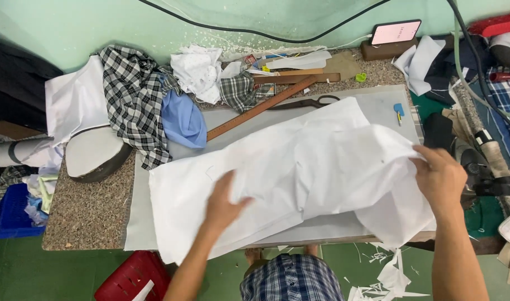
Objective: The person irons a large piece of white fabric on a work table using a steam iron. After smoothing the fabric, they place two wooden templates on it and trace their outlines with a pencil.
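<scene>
Spreading white cloth (pixel 299 167) on the table (pixel 87 212): left hand (pixel 224 203) lies open and flat on it, right hand (pixel 440 177) pinches its far edge. Looks like smoothing; next probably a gentle outward tug. Ruler (pixel 260 108) and scissors (pixel 305 102) sit beyond both hands.

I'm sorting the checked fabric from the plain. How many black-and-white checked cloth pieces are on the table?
2. A large checked cloth is draped at the table's back left beside the blue cloth; a smaller checked piece lies by the wooden ruler. Others may be buried in the pile.
</scene>
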